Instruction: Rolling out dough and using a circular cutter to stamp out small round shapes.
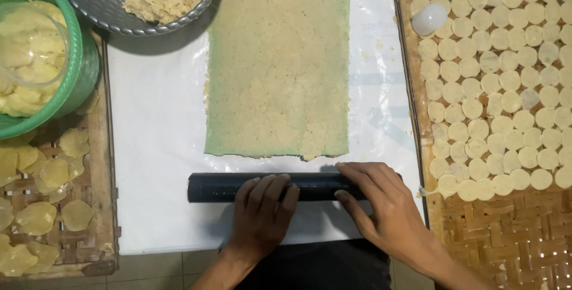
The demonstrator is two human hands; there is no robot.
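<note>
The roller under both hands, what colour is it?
The roller is dark, nearly black; the head view shows it.

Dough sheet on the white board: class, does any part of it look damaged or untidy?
Yes. The dough sheet has a ragged near edge, with torn crumbs just beyond the dark roller. Loose bits also lie along its left side.
</note>
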